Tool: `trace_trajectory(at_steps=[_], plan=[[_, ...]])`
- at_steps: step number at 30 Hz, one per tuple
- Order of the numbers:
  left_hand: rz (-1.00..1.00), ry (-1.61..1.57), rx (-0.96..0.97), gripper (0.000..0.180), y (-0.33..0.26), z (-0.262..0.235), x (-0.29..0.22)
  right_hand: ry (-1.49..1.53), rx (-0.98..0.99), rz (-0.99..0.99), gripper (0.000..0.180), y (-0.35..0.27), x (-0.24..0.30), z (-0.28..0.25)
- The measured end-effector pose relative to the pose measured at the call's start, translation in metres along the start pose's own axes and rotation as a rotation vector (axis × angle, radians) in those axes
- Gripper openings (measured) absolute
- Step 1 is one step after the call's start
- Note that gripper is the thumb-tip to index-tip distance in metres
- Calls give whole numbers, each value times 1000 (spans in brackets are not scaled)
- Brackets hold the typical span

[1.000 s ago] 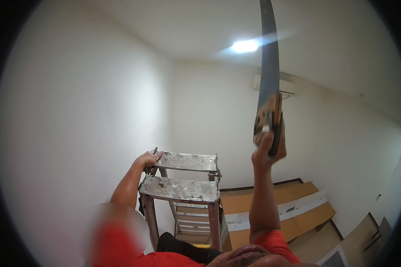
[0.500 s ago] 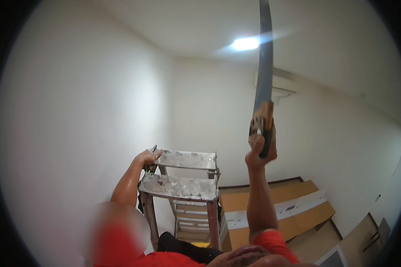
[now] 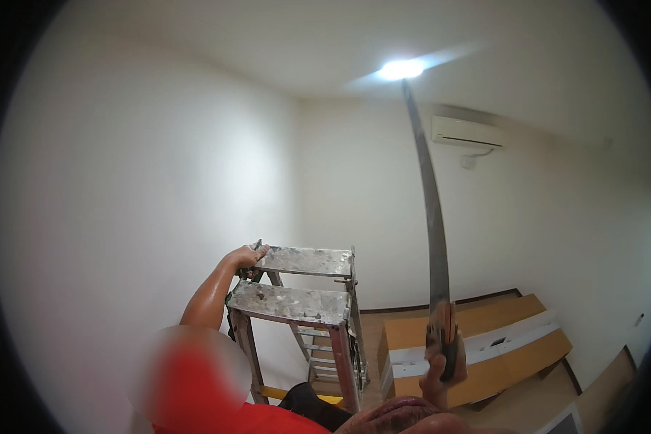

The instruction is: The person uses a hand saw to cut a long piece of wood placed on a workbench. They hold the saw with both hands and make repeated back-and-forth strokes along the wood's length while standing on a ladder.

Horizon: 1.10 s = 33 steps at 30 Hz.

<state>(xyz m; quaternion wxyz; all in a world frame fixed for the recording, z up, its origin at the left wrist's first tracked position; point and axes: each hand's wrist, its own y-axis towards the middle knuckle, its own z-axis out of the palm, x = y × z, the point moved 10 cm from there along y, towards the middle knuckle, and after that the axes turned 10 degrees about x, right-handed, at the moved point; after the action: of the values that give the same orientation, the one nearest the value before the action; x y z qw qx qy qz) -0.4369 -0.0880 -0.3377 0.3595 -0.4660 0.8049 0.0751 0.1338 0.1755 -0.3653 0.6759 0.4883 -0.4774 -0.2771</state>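
Observation:
My right hand is closed round the wood-coloured and black handle of a handsaw. Its long grey blade points upward, and its tip overlaps the ceiling light in the picture. To the left, my left hand grips the top left corner of a paint-spotted metal stepladder, with its fingers partly hidden behind the edge. The ladder stands upright in front of me, close to the left wall.
Long brown and white cardboard boxes lie low on the right. A white air conditioner hangs on the far wall, near a lit ceiling light. The white left wall runs beside the ladder.
My right hand has come down with the saw, so the whole blade now shows. The view has turned slightly left-to-right, uncovering the air conditioner. My left hand keeps its grip on the ladder.

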Motion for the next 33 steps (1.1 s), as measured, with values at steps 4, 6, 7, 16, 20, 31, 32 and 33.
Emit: trace_trajectory(at_steps=[4,6,7,16,20,31,32,33], plan=[[11,-47,5,86,-1,0,2,50,-135,348,55,-95,-40,-48],[-21,-51,-29,76,2,-4,12,85,-142,533,50,-129,-47,-64],[-41,-45,-33,74,2,-6,17,72,-105,605,49,-139,-44,-70],[21,-23,-38,75,-6,-8,15,-69,233,815,38,-164,43,-84],[128,16,-63,80,-20,2,-26,105,222,1130,37,-189,69,-66],[210,81,-84,141,-7,-5,-14,133,383,1160,42,-190,95,-14],[217,75,-52,141,-13,-1,-25,114,352,1162,43,-193,98,-14],[217,67,-28,142,-19,1,-30,101,327,1160,43,-197,101,-13]])
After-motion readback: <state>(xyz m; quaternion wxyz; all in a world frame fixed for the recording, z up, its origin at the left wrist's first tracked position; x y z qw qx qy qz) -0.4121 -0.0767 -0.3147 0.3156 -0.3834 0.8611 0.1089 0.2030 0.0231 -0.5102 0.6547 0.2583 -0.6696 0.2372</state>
